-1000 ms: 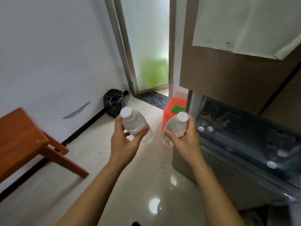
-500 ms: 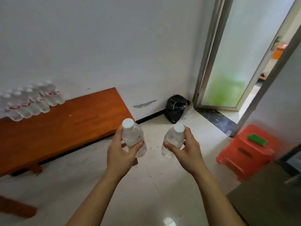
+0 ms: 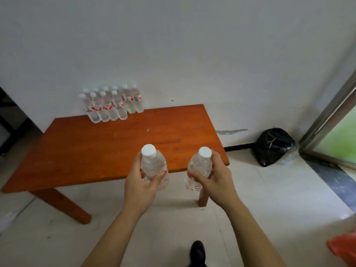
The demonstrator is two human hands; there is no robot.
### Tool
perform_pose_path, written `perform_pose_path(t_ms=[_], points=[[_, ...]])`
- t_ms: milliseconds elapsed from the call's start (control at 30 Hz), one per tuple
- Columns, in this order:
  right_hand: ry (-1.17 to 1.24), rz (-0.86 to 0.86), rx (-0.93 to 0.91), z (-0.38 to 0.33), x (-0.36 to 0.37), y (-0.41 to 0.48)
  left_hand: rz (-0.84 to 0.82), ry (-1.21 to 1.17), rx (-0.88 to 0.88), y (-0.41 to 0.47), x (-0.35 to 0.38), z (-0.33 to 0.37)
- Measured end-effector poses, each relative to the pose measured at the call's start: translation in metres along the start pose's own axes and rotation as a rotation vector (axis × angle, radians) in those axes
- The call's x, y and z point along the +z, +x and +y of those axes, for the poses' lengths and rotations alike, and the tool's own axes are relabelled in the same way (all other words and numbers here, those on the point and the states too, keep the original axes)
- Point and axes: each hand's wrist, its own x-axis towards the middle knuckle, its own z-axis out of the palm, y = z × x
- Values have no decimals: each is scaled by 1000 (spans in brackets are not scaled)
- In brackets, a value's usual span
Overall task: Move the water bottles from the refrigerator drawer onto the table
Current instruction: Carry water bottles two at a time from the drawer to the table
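Note:
My left hand (image 3: 139, 186) grips a clear water bottle (image 3: 153, 164) with a white cap, held upright over the near edge of the orange wooden table (image 3: 107, 147). A second, similar water bottle (image 3: 199, 168) is in my right hand (image 3: 213, 180), near the table's front right corner. Several bottles (image 3: 113, 105) with red labels stand in rows at the back of the table against the wall. The refrigerator drawer is out of view.
A black rubbish bag (image 3: 273, 146) sits on the floor in the corner to the right of the table. A metal door frame (image 3: 327, 120) rises at the far right. The corner of an orange stool (image 3: 343, 247) shows at the lower right. My shoe (image 3: 197, 252) is on the tiled floor.
The view has swung left, away from the refrigerator and towards the table. Both hands, each still holding its bottle, are now at the table's near edge.

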Motion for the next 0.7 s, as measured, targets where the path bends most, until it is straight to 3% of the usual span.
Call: perform_pose_path(t_ms=[433, 700], points=[[-30, -190, -105, 23, 97, 294, 73, 51, -22, 278, 3, -36], [-8, -230, -67, 29, 182, 410, 102, 93, -37, 396, -29, -81]])
